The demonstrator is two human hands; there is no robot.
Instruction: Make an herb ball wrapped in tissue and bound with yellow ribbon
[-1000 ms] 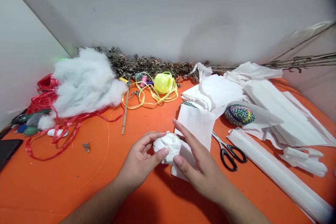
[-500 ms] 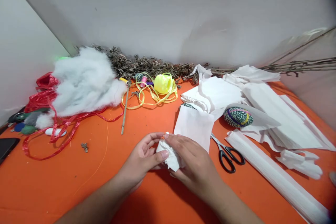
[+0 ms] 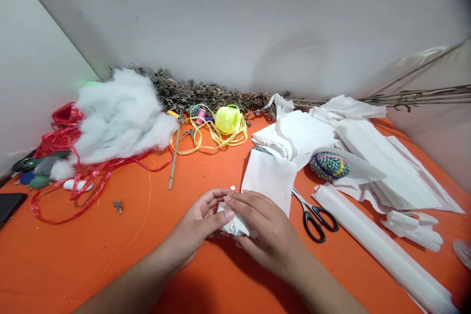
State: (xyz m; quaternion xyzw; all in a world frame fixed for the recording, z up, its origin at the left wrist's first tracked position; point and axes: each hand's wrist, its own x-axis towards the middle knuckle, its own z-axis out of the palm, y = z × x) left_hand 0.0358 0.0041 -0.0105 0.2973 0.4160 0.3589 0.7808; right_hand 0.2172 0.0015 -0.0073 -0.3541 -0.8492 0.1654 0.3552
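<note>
Between my two hands, low over the orange table, is a crumpled piece of white paper point(image 3: 234, 227). My left hand point(image 3: 201, 225) curls around its left side, with the thumb lying on top. My right hand point(image 3: 268, 230) covers its right side, fingers folded over the top and reaching the left fingertips. What the paper may wrap is hidden. Just beyond my right hand lies a flat white paper sheet point(image 3: 270, 179). A tiny white scrap point(image 3: 232, 188) shows past my fingertips. Scissors with black handles point(image 3: 319, 218) rest to the right of my right hand.
At left sit fluffy white stuffing point(image 3: 121, 117) and red ribbon point(image 3: 59, 140). Yellow ribbon point(image 3: 226, 120) and a thin stick point(image 3: 174, 157) lie mid-table. Dried stems point(image 3: 209, 93) line the wall. At right are a yarn ball point(image 3: 328, 166), white papers point(image 3: 390, 167) and a white paper roll point(image 3: 382, 245).
My right fingers have closed further over the crumpled paper, covering more of it. The tiny white scrap now shows apart from my fingertips. The view has shifted slightly.
</note>
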